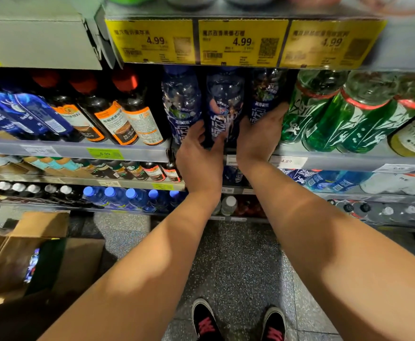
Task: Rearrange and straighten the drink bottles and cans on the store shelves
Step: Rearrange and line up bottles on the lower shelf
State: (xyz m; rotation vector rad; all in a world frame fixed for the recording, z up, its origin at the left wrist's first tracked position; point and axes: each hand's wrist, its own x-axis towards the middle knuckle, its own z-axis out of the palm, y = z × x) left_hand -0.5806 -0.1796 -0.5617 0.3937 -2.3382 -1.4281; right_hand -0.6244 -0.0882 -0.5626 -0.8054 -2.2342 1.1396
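Head cam is looking down both my bare forearms, reaching fwd side by side to the middle shelf. My left hand point(199, 161) is curling round the lower part of the centre dark-blue bottle point(223, 107), thumb crossing its front and left fingers point(196, 129) wrapping its left side, so that hand is closing on it. My right hand point(259, 141) is sitting just right of that bottle, palm turned inward, right fingers point(279, 113) stretching up and pressing vs the right dark-blue bottle point(266, 97); can't tell whether it's truly gripping or only resting there.

Centre bottle is standing upright btwn my two hands, navy label w/ big white characters facing me, clear plastic shoulder glinting above. Third dark-blue bottle point(180, 102) is standing just left of my left fingers, same label. Further left, brown bottles w/ red caps point(132, 112) are lining up; right of my right fingers, green bottles point(322, 109) are crowding close. Above my fingers, yellow price tags point(242, 41) are showing 4.99.
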